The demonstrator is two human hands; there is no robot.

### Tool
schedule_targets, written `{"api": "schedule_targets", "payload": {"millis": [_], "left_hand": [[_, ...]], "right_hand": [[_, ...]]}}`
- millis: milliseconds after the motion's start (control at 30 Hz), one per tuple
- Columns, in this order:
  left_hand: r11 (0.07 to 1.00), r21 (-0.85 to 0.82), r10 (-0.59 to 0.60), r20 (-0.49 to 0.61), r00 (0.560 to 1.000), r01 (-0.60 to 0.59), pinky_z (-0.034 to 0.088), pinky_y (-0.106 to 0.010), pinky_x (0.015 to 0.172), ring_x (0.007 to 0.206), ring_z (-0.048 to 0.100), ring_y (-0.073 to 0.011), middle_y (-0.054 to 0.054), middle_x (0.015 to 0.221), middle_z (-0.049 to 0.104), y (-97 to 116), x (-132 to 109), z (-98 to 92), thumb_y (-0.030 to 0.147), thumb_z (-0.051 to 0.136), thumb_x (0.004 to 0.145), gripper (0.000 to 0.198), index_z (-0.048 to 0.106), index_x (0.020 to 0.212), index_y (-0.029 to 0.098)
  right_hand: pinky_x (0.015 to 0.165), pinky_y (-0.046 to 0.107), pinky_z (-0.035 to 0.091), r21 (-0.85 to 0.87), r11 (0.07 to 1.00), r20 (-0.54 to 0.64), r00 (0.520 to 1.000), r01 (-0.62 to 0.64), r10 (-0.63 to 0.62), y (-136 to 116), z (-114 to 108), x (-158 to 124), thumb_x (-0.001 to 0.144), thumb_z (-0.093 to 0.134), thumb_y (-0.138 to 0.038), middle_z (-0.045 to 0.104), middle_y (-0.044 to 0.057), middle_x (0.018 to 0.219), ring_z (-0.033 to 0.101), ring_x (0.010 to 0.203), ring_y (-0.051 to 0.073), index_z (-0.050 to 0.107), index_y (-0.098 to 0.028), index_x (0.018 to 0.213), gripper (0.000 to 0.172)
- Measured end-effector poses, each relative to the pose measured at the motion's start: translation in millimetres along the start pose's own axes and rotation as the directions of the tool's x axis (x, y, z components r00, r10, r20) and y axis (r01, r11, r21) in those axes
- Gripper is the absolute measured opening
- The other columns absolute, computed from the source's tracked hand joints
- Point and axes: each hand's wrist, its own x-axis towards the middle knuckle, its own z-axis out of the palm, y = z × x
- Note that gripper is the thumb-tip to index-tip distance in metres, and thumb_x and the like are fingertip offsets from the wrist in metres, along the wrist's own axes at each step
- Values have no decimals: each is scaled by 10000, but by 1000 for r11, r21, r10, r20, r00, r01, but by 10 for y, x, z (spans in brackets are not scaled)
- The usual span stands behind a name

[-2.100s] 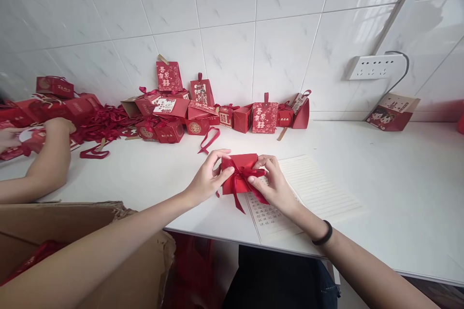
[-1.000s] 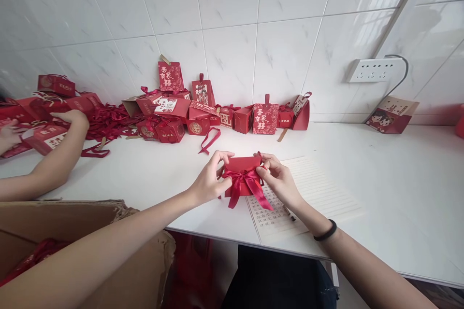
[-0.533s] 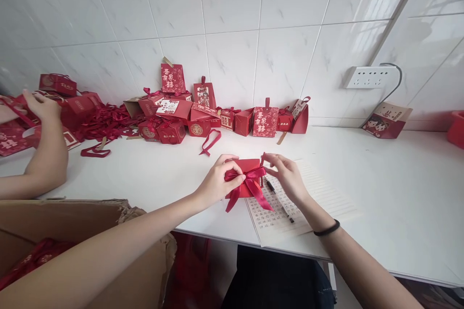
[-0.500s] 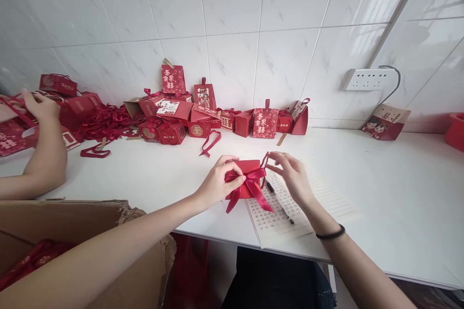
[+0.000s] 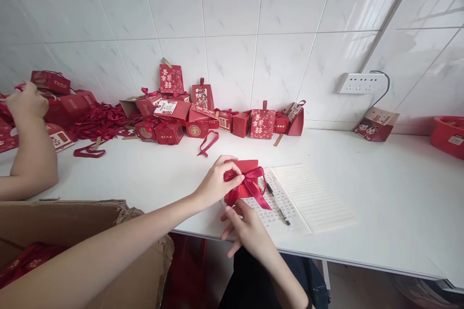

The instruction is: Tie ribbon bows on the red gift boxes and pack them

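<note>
A small red gift box point(image 5: 250, 166) with a dark red satin ribbon bow point(image 5: 255, 183) on its front is near the table's front edge. My left hand point(image 5: 221, 181) is closed on the box from the left, thumb and finger pinching the middle of the bow. Just below the box is my right hand point(image 5: 244, 229), fingers apart, by the bow's hanging left tail; I see nothing in it. A twisted red cord handle point(image 5: 264, 184) loops out at the box's right side. Under the box lies a handwritten notebook point(image 5: 304, 198) with a pen point(image 5: 279, 205) on it.
Several finished-looking red boxes point(image 5: 169, 131) line the tiled wall, beside a heap of ribbons point(image 5: 90, 118). A co-worker's hand point(image 5: 29, 101) is at far left. A cardboard carton point(image 5: 145, 251) stands at front left. A power strip point(image 5: 358, 83) and red basin point(image 5: 447, 137) are at right.
My right hand has left the cord handle at the box's right and moved down and left, below the box. My left hand keeps its pinch on the bow. The co-worker's hand has shifted.
</note>
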Motion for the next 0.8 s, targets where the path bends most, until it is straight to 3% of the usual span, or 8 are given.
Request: {"api": "schedule_targets", "payload": {"millis": [200,433,633,733,800], "left_hand": [[1000,0,-14,-11,1000,14,377,-390,1024,1181,489,-230,-63,1154,529,1,30,4,270,577,784,95,606,737,194],[999,-2,-33,-3,999,33,362,-414,1032,1145,510,-232,-61,1169,529,9,27,-4,291,572,783,121,615,723,195],[1000,9,-15,-1,1000,15,375,-422,1022,1151,505,-235,-62,1165,529,13,26,-11,297,561,798,135,614,726,196],[1000,19,-9,5,1000,9,371,-421,1028,1155,501,-238,-60,1162,527,-1,36,-17,303,556,804,140,614,737,195],[1000,19,-2,13,1000,2,369,-427,1030,1171,487,-246,-61,1127,533,-17,46,-23,321,560,805,150,616,746,195]], "right_hand": [[228,144,315,23,996,-50,995,84,-83,15,59,48,746,531,-653,473,-21,633,465,391,72,527,-151,757,502],[251,160,218,-11,990,-44,989,138,-139,-52,134,4,784,520,-609,459,-30,553,378,348,56,543,-149,697,469],[351,199,265,-48,985,-28,986,164,-166,-60,199,-5,824,489,-572,490,-24,566,370,367,59,549,-158,703,436],[429,226,317,-218,959,20,983,180,-180,-107,103,-90,840,473,-570,516,-8,565,409,414,84,562,-162,657,456],[496,245,349,-388,894,8,971,223,-238,-212,-48,-164,835,491,-572,530,5,559,460,484,117,556,-170,603,469]]}}
